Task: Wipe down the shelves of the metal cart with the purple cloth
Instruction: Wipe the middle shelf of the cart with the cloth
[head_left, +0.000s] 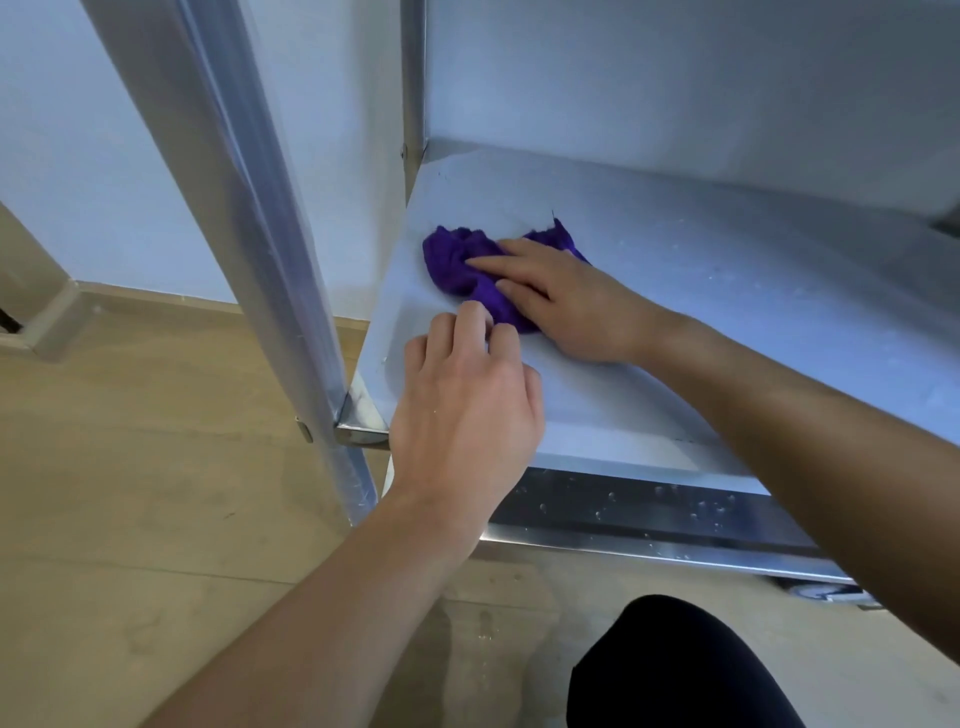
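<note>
- Cloth (454, 265): purple, bunched up, lying on the cart shelf (701, 291) just above centre frame, near the shelf's left edge.
- Right hand (566, 301): comes in from the right edge of frame, palm down on the cloth. Fingers straight and flat, pressing on it with no curl round it. The hand covers the cloth's right part.
- Left hand (467, 410): comes up from lower left, centre frame, over the shelf's front left corner. Fingers curled, tips just beside the cloth's near edge. Cannot tell whether they pinch the cloth or only rest on the shelf.
- Shelf: bare grey metal, with some faint specks on the right half.
- Front lip (649, 512): dark strip below the shelf with water droplets on it.
- Post (249, 208): shiny metal upright running from top left down to the shelf's front left corner.
- Floor (130, 467): light wood, left and bottom of frame.
- Wall (78, 130): pale, upper left.
- Knee (675, 665): black fabric, bottom centre-right.
</note>
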